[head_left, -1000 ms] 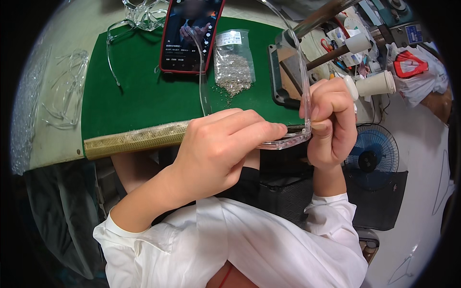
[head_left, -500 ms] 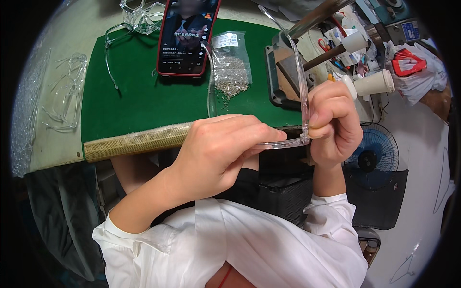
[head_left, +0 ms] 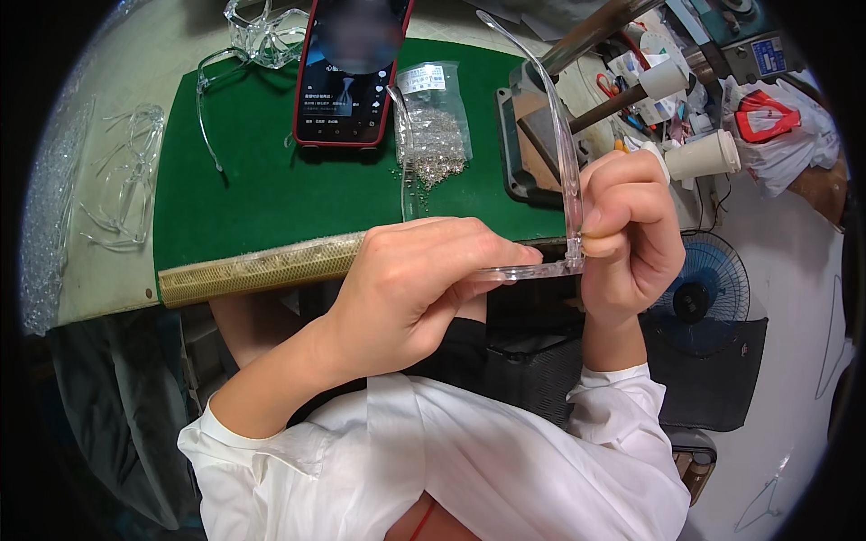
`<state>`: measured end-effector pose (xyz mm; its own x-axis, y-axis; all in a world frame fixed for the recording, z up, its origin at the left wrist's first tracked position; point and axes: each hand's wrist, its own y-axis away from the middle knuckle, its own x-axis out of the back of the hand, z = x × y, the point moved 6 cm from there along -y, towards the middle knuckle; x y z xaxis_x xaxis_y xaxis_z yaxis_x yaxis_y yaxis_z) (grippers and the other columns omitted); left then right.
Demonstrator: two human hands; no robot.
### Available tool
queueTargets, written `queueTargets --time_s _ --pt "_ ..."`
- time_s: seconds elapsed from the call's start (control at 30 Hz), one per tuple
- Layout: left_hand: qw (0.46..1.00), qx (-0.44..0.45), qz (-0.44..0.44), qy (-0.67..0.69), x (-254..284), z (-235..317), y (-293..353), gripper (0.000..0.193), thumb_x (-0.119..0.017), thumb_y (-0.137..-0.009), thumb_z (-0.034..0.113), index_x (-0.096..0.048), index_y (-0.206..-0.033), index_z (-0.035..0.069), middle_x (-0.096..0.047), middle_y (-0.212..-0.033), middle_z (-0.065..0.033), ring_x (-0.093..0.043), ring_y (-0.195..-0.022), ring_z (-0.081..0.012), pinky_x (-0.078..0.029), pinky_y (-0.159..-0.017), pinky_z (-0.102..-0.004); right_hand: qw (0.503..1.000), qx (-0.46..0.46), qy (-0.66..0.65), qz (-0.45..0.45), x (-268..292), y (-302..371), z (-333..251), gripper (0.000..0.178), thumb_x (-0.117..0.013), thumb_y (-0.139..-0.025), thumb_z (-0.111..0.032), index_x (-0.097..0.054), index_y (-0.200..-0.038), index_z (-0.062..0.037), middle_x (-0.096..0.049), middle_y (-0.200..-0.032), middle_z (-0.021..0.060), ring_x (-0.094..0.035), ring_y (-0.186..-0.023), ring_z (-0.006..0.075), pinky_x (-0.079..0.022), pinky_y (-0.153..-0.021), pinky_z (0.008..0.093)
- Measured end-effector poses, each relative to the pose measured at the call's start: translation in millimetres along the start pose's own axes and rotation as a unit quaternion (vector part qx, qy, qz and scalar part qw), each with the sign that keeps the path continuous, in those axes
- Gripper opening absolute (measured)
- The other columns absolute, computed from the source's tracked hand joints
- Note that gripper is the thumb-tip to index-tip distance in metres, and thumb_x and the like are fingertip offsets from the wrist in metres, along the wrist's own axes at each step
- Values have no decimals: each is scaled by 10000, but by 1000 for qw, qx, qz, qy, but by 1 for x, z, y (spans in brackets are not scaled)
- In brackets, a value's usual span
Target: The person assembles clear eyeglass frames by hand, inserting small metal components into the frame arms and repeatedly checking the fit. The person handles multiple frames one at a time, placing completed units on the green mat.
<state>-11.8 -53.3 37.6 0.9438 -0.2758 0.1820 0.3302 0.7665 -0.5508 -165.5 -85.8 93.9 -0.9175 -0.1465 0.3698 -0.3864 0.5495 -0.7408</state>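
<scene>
Head: bag [head_left: 456, 104] behind held glasses [head_left: 538, 271]

Your left hand [head_left: 410, 293] is holding a clear eyeglass frame [head_left: 529, 271], your right hand [head_left: 634, 236] is pinching near its hinge; beyond your left fingers [head_left: 492, 249], a plastic bag [head_left: 440, 128] is lying on a green mat [head_left: 257, 185].

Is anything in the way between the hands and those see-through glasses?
Nothing I can see. The left hand holds the clear glasses frame, and the right hand pinches at its corner. Anything tiny inside that pinch is too small to make out.
</scene>
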Motion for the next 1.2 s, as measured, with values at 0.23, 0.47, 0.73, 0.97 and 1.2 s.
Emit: queueTargets --time_s 0.23,0.47,0.73,0.97,1.2 --pt "1000 -5 6 14 1 -1 0 290 -615 -718 -135 -664 -981 -22 -701 -917 -143 -683 -801 -275 -530 -689 -320 994 -68 -84 19 -4 0 3 230 -722 -829 -169 -588 -836 17 -562 -829 98 -508 -709 128 -406 -601 211" --pt "1000 -16 7 2 2 0 -2 293 -608 -721 -134 -665 -987 -24 -699 -914 -148 -683 -793 -276 -533 -677 -317 998 -26 -5 -55 -1 -6 -1 272 -694 -864 -220 -568 -859 21 -554 -820 94 -504 -710 135 -399 -599 214" --pt "994 57 -10 95 -6 -3 -3 199 -589 -781 -127 -658 -949 -43 -701 -882 -142 -691 -797 -248 -550 -690 -311 996 -69 -25 40 -3 3 0 349 -625 -910 -341 -548 -818 -13 -551 -801 86 -500 -709 151 -399 -619 239" --pt "996 36 -4 83 -7 0 -6 191 -590 -789 -123 -656 -952 -49 -699 -873 -149 -690 -787 -250 -548 -680 -311 997 -29 -31 58 1 6 2 309 -648 -899 -308 -567 -831 -18 -564 -815 88 -509 -722 153 -411 -632 242" --pt "998 15 2 58 -5 1 -8 201 -593 -786 -128 -653 -961 -48 -697 -871 -146 -687 -780 -249 -547 -671 -311 996 -23 -77 35 3 3 4 257 -699 -867 -233 -577 -875 -7 -537 -867 89 -494 -714 144 -408 -631 232"
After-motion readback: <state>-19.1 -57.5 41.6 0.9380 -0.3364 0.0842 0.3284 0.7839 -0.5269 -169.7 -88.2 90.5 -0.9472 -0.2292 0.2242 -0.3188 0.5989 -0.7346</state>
